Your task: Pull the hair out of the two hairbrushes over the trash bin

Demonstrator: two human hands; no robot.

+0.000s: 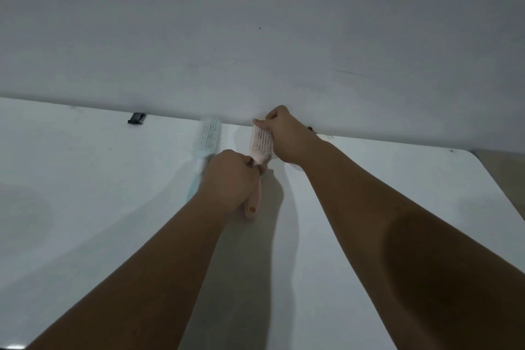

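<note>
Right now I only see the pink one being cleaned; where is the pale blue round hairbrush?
In the head view, the pale blue round hairbrush lies on the white table near the wall, just left of the left hand.

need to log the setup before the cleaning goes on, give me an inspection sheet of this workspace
surface: white table, against a pale wall.
job's things: pink hairbrush held up, dark hair among its bristles; pale blue hairbrush lying beside it on the table. Trash bin: nothing seen.
clutter: small black clip-like object at the table's far edge; a small dark thing behind the right wrist, too hidden to name.
grippers: left hand closed on the pink handle; right hand pinching at the bristles.
cables: nothing seen.
surroundings: dim light, floor strip at far right.
</note>
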